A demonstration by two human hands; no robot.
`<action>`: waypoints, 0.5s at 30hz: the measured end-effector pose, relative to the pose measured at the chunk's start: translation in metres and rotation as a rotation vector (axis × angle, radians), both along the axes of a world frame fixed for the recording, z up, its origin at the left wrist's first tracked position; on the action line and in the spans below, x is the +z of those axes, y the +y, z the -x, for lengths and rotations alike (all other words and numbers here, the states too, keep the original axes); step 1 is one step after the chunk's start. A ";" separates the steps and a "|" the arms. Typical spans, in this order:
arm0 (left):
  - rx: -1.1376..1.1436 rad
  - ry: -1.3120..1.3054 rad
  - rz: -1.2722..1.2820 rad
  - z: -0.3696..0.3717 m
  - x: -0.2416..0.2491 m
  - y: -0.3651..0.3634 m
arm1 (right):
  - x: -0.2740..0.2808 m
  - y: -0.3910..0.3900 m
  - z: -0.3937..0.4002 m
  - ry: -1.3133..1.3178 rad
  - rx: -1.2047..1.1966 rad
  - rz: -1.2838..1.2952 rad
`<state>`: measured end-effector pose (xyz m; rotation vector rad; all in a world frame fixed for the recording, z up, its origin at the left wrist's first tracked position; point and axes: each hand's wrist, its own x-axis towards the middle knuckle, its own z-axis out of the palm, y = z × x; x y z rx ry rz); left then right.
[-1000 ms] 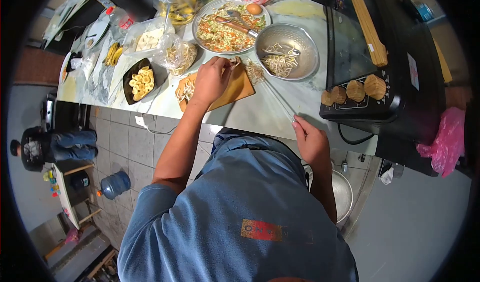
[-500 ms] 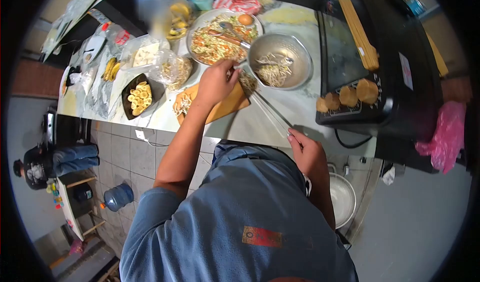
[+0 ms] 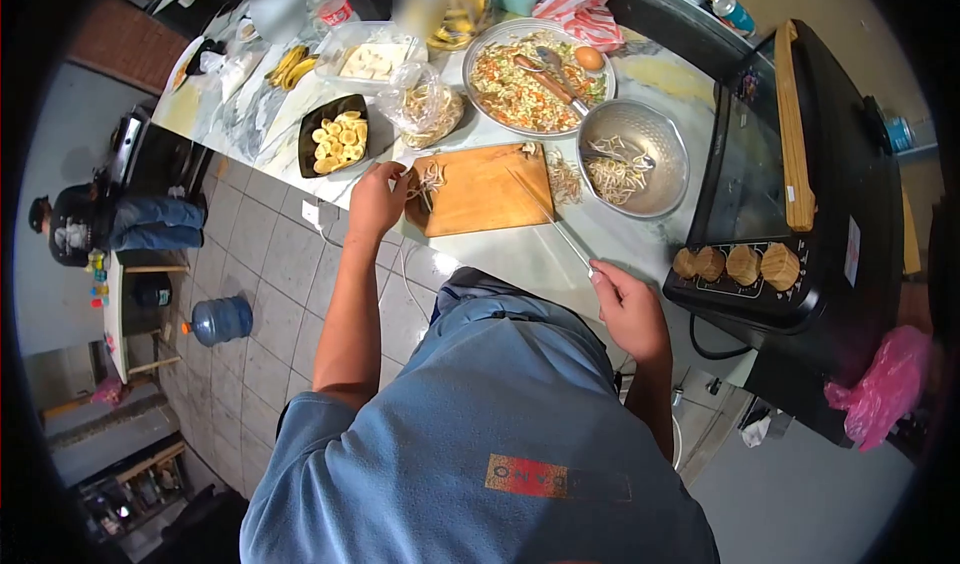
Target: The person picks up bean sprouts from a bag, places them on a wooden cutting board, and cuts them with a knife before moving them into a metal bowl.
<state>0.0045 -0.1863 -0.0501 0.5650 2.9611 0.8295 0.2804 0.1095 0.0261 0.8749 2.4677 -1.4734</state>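
Observation:
My left hand (image 3: 378, 200) is at the left end of a wooden cutting board (image 3: 480, 204), its bent fingers closed on bean sprouts (image 3: 430, 178) there; the fingertips are partly hidden. My right hand (image 3: 630, 307) grips the handle of a long, thin metal knife (image 3: 568, 239), its blade angled over the right part of the board. Beyond the board's right edge lies a small heap of thin sprout trimmings (image 3: 566, 181). A metal pot (image 3: 665, 129) to the right has more sprouts inside. A clear plastic bag (image 3: 422, 109) of sprouts sits behind the board.
Behind stands a wide pan (image 3: 468, 84) of chopped vegetables with an egg (image 3: 589, 58). To the left are a black bowl (image 3: 308, 132) of banana slices and a plastic container (image 3: 330, 56). A black toaster oven (image 3: 810, 274) stands right. Another person (image 3: 85, 222) is far left.
My left hand has moved left, from beside the pot across the board to the sprouts at its left end. The view has shifted; my right hand still holds the knife.

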 end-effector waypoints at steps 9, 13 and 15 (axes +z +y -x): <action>0.163 -0.124 0.052 -0.001 -0.002 0.006 | 0.010 0.001 0.006 -0.054 0.014 0.011; 0.202 -0.167 0.085 0.003 0.001 0.008 | -0.004 0.006 -0.002 0.028 0.003 -0.006; 0.187 -0.158 0.096 0.004 0.000 0.009 | -0.006 0.008 -0.005 0.048 0.000 0.008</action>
